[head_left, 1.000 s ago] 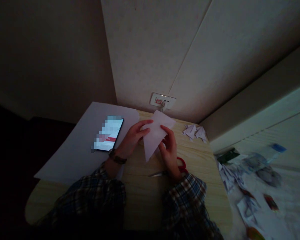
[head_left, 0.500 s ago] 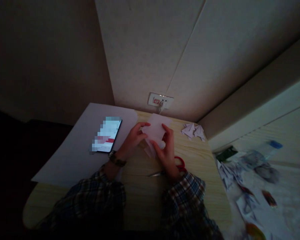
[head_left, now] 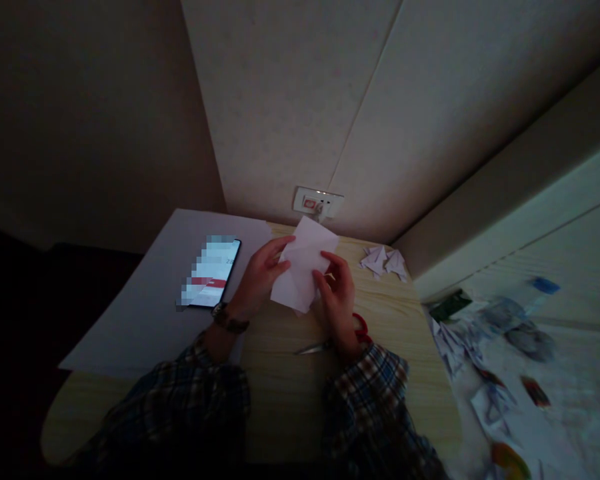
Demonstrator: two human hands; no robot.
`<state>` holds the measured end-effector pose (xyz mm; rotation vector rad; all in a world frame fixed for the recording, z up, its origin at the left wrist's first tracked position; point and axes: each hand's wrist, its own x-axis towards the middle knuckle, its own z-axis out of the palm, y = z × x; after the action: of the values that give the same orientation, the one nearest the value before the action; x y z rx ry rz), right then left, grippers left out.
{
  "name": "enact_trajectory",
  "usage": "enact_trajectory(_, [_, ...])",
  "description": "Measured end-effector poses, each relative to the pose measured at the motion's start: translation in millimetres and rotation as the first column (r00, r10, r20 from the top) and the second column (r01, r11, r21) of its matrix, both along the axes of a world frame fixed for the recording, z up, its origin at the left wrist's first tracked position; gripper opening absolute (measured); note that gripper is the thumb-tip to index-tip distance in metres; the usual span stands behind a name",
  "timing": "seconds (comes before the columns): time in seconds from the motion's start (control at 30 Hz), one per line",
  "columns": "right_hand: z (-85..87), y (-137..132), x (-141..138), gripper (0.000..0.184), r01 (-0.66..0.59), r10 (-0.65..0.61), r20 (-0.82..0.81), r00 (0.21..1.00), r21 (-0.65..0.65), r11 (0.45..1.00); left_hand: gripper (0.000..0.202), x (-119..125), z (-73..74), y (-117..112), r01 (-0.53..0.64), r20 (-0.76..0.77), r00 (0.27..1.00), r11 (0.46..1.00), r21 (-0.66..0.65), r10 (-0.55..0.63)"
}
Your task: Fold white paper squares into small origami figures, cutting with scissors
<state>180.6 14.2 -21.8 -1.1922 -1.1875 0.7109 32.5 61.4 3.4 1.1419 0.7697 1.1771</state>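
A small white sheet of paper [head_left: 303,267], with faint creases, is held up above the wooden table [head_left: 275,387]. My left hand [head_left: 264,270] pinches its left edge between thumb and fingers. On the right edge, my right hand [head_left: 337,287] grips it the same way, thumb and index finger closed on the paper. Red-handled scissors [head_left: 363,328] lie under my right wrist, their blades pointing left; part of them is hidden. Folded white paper pieces [head_left: 375,260] rest near the table's back right corner.
Left of my hands, a lit phone [head_left: 213,273] lies on large white sheets [head_left: 130,313]. A wall socket [head_left: 317,202] with a plug sits just behind the table. To the right, a lower surface holds a plastic bottle [head_left: 520,307] and scattered papers [head_left: 495,407].
The paper has opened out flatter between my hands and now shows as a longer sheet. My right fingers have shifted along its edge. The view has moved slightly.
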Motion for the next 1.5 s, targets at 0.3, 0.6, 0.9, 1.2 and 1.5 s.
enact_trajectory(0.3, [3.9,-0.3,0.8,0.024,0.080,-0.079,-0.056,0.995,0.019,0.997,0.030,-0.8,-2.6,4.5,-0.076,-0.207,0.974,0.992,0.097,0.095])
enact_trajectory(0.6, [2.3,-1.2,3.2,0.022,0.145,-0.163,0.165,0.973,0.115,0.983,0.013,-2.9,1.0,1.8,-0.198,-0.349,0.882,0.921,0.336,0.317])
enact_trajectory(0.9, [12.1,-4.0,3.8,0.007,0.201,-0.256,0.287,0.923,0.207,0.957,0.007,-4.7,8.1,-2.2,-0.230,-0.356,0.810,0.811,0.538,0.465])
enact_trajectory(1.2, [16.6,-6.5,0.2,0.018,0.113,-0.170,0.279,0.945,0.209,0.971,0.005,-3.6,9.3,-6.8,-0.183,-0.225,0.912,0.832,0.525,0.342])
enact_trajectory(1.5, [11.3,-8.3,-1.7,0.009,0.068,-0.074,0.160,0.984,0.039,0.997,0.009,-0.5,13.9,-12.3,-0.105,-0.285,0.929,0.908,0.405,0.235])
